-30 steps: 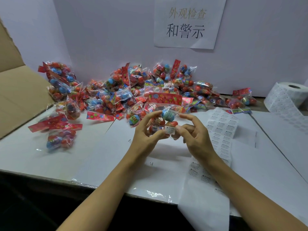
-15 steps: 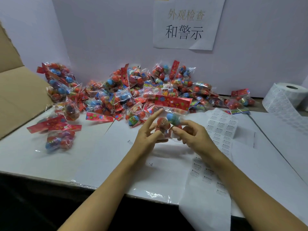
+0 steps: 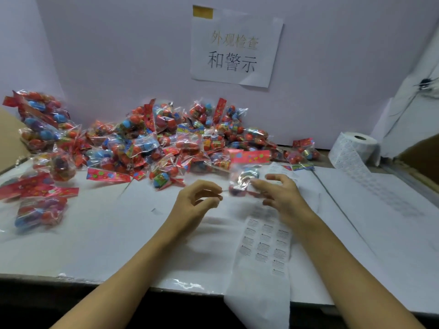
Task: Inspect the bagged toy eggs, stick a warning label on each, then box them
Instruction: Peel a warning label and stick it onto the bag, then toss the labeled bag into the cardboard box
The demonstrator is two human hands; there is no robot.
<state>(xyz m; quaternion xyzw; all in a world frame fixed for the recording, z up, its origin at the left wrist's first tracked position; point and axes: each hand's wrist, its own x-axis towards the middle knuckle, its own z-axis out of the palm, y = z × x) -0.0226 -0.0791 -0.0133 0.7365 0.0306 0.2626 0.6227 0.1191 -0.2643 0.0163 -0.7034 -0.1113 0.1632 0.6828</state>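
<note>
At the centre of the frame the right hand (image 3: 282, 195) holds a bag of toy eggs (image 3: 242, 181) by its lower end, fingers curled against the clear plastic; the bag is motion-blurred, with a red header card at its top, and it sits just above the tabletop (image 3: 95, 245). The left hand (image 3: 197, 198) is just left of the bag, fingers loosely curled with thumb and forefinger nearly meeting; whether it touches the plastic cannot be told through the blur.

Behind the hands, a large pile of bagged eggs (image 3: 147, 143) stretches across the middle of the frame against the white back wall (image 3: 118, 55). A few separate bags (image 3: 38, 210) lie at the left edge. A sheet of warning labels (image 3: 266, 245) lies under the right forearm and hangs over the near edge of the tabletop. A roll of labels (image 3: 354, 148) stands at the right, its strip trailing forward. A paper sign (image 3: 235, 48) with Chinese characters is fixed to the wall at upper centre. A strip of cardboard (image 3: 9, 129) shows at the far left.
</note>
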